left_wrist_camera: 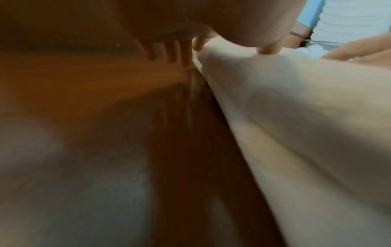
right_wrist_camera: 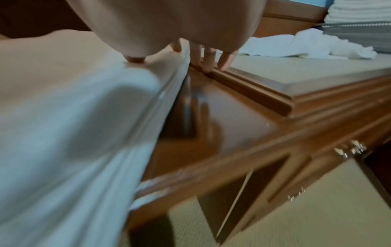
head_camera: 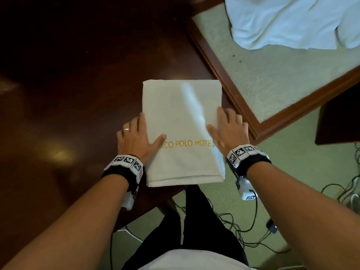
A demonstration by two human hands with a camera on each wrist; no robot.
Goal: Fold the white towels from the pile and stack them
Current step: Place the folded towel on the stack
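A folded white towel (head_camera: pixel 182 121) with gold hotel lettering lies on the dark wooden table (head_camera: pixel 68 94), its near end at the table's front edge. My left hand (head_camera: pixel 136 137) flanks its left side, thumb resting on top. In the left wrist view the fingers (left_wrist_camera: pixel 169 51) point straight down to the table beside the towel (left_wrist_camera: pixel 296 117). My right hand (head_camera: pixel 227 129) flanks the right side the same way; its thumb (right_wrist_camera: pixel 135 58) presses on the towel (right_wrist_camera: pixel 74 117) and its fingers (right_wrist_camera: pixel 209 60) stand straight alongside. A loose pile of white towels (head_camera: pixel 292 22) lies at the back right.
The pile rests on a green-topped surface with a wooden frame (head_camera: pixel 224 75), right of the table. A stack of folded white towels (right_wrist_camera: pixel 359 11) sits above a grey basket (right_wrist_camera: pixel 359 31) behind it. Cables and a black adapter (head_camera: pixel 271 227) lie on the green carpet by my legs.
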